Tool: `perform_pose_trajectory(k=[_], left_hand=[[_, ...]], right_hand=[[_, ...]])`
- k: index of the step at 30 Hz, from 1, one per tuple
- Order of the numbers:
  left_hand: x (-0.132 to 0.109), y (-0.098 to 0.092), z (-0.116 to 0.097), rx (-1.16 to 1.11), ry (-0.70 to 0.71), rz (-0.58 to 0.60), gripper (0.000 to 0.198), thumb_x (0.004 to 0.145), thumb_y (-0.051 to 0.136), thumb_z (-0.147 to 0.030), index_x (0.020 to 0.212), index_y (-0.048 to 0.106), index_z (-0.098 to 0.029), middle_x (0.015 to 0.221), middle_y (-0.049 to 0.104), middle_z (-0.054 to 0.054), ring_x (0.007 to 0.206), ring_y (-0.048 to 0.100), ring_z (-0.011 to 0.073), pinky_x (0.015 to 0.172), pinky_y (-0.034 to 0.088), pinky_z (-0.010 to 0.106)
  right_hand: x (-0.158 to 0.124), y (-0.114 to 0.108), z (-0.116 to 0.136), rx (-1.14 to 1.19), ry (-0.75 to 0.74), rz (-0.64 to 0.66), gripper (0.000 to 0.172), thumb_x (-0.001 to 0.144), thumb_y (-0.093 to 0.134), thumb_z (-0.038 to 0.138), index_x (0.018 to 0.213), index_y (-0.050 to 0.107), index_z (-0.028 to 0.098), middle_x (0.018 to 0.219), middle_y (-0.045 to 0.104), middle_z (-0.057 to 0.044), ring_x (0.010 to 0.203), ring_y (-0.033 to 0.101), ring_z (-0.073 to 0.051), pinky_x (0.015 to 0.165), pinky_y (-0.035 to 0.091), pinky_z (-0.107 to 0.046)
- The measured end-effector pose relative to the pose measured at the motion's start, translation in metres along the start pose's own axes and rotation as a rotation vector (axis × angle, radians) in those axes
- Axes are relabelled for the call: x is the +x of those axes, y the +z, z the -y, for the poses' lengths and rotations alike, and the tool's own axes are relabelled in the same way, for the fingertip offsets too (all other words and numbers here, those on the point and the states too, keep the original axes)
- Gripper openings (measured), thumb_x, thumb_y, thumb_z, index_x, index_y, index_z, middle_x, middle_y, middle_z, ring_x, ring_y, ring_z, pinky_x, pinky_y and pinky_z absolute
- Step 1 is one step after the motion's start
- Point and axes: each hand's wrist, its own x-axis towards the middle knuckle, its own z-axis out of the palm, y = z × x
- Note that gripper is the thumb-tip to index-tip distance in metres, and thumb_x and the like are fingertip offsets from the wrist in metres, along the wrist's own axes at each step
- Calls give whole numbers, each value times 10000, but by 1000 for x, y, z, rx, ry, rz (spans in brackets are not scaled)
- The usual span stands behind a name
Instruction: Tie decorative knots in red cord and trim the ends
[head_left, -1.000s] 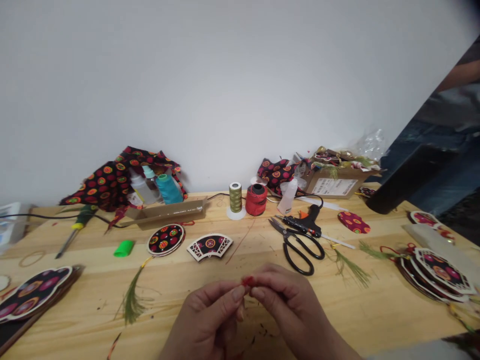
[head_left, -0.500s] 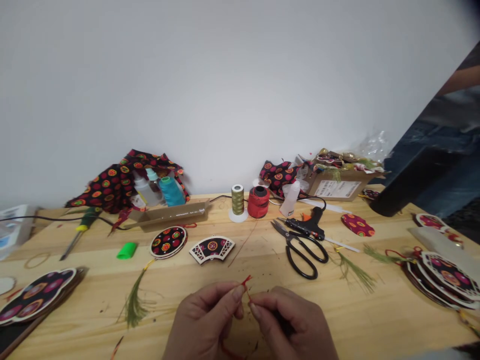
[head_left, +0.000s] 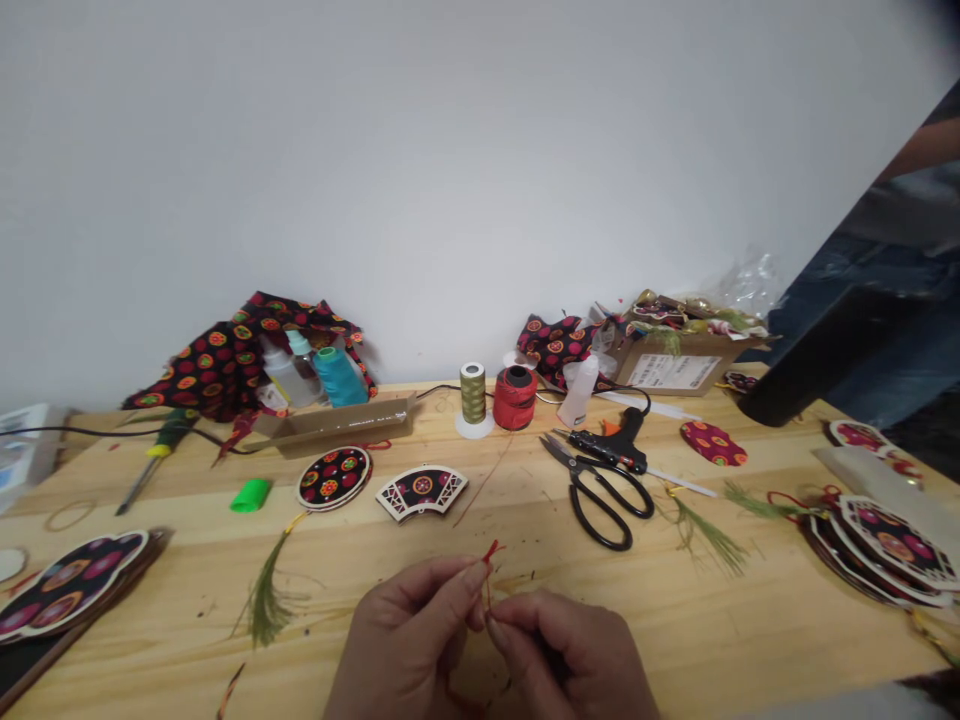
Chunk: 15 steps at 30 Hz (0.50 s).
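Between the thumb and fingers of my left hand [head_left: 424, 630] a red cord [head_left: 491, 552] is pinched, its short ends sticking up past the fingertips. My right hand [head_left: 566, 645] is closed just beside it, gripping a thin strand of the same cord a little lower. More red cord hangs below the left fingers, partly hidden by the hands. Ahead of them lies a fan-shaped wooden piece [head_left: 422, 493] with patterned fabric. Black-handled scissors [head_left: 600, 495] rest to the right, blades pointing away, close to a black glue gun [head_left: 619, 442].
Toward the wall stand a green thread spool [head_left: 473, 395], a red thread spool [head_left: 514, 402] and a white bottle [head_left: 579, 393]. A round ornament [head_left: 334, 478], a green tassel [head_left: 270, 600] and a screwdriver [head_left: 150, 465] lie left. Stacked ornaments [head_left: 889, 550] and a cardboard box [head_left: 667, 370] are right.
My right hand has shifted slightly left, nearer to my left hand. The cord strand between them now runs more upright. Both hands keep their pinch.
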Motion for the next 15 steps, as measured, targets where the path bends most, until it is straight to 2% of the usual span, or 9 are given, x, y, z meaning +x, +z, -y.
perform_pose_trajectory(k=[5,15], left_hand=[[4,-4,4,-8,-13,15,102,554,781,-237,590,712,-173,473,571,-33,493,494,93,516,435,179],[4,-7,2,1,1,39,87,592,769,-237,616,724,-166,472,531,-54,420,352,42,444,361,131]], right_hand=[[-1,-1,0,-30,-18,46,252,828,457,245,723,673,167,543,647,-27,465,563,-112,458,391,-185],[-2,-2,0,1,16,10,228,823,472,248,723,662,171,578,664,-27,492,578,-119,486,405,-194]])
